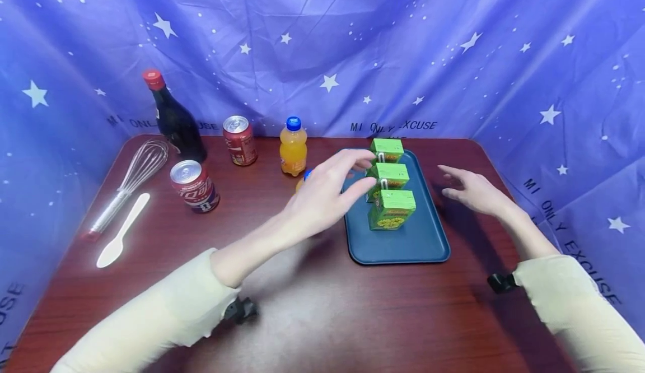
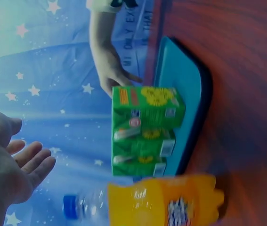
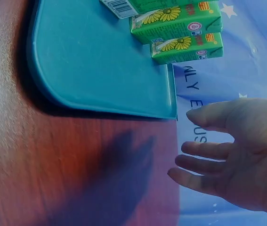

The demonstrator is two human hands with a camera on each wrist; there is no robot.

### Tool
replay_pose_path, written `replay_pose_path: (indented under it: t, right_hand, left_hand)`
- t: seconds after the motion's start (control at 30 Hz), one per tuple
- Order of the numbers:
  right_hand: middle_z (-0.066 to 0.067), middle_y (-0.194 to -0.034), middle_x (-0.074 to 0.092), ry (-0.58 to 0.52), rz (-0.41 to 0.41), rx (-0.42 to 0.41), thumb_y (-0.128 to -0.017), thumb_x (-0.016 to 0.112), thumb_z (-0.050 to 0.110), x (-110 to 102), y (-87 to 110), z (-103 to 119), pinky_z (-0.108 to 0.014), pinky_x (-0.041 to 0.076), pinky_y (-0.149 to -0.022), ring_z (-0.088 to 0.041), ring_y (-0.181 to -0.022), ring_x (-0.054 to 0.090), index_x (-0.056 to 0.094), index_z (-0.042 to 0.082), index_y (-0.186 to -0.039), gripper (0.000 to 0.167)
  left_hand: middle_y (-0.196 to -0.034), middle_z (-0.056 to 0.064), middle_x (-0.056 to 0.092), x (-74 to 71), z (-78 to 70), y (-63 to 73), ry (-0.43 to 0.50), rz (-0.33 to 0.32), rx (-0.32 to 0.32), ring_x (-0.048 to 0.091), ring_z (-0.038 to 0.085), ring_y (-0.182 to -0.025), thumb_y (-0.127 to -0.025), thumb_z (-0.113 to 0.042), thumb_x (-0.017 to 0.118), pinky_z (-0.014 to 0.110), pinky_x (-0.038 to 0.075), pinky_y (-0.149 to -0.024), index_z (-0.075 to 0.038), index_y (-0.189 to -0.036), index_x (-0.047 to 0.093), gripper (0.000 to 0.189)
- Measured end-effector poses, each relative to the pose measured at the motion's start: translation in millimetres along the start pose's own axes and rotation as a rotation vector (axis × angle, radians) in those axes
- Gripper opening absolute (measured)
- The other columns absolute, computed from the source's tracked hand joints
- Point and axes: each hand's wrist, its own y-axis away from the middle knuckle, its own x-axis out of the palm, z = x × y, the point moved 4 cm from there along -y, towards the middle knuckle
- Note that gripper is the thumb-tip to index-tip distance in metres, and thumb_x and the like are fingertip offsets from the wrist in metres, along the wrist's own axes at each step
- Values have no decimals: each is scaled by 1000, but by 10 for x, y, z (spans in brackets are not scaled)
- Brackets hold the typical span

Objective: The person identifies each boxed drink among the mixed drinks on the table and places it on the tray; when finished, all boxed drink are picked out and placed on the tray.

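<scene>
Three green drink cartons with yellow flowers stand in a row on a blue tray (image 1: 363, 250): the front carton (image 1: 392, 210), the middle carton (image 1: 393, 175) and the back carton (image 1: 388, 148). My left hand (image 1: 327, 196) hovers left of them, fingers loosely bent and holding nothing; the left wrist view shows a gap between this hand (image 2: 15, 160) and the cartons. Below it, an orange drink bottle (image 2: 161, 200) stands beside the tray, mostly hidden by the hand in the head view. Off the tray's right side, my right hand (image 1: 473, 191) is raised with relaxed fingers, also holding nothing.
Another orange drink bottle (image 1: 294, 148) stands behind. Further left are a red can (image 1: 239, 140), a second can (image 1: 195, 187), a dark bottle with a red cap (image 1: 178, 121), a whisk (image 1: 131, 177) and a white spoon (image 1: 123, 232). A starry blue curtain (image 1: 282, 37) surrounds the table.
</scene>
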Motion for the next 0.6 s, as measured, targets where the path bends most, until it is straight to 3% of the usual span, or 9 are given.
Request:
replay_pose_path:
  t: [0.17,0.5,0.6]
  right_hand:
    - [-38,-153,40,84,-19,-21,-98,64,13,-126,-45,57,-70,32,-114,-57,-143,36,32,-1,-158,69]
    - [-39,-153,38,153,-69,-21,-103,62,21,-353,-73,157,-71,29,-115,-56,-143,34,31,0,-159,67]
    - [-38,-154,37,160,-82,-11,-104,59,27,-390,-59,169,-72,29,-114,-56,-143,34,31,1,-159,67]
  left_hand:
    - [-129,1,67,-253,124,48,-83,-32,-16,66,15,-118,-105,-31,61,34,54,-103,-15,-141,57,40]
    - [-134,2,66,-823,505,335,-208,-82,-110,62,19,-127,-104,-37,61,42,48,-111,-18,-142,57,43]
    - [-132,5,67,-958,606,423,-243,-96,-132,63,23,-122,-103,-36,62,45,49,-108,-16,-142,57,43]
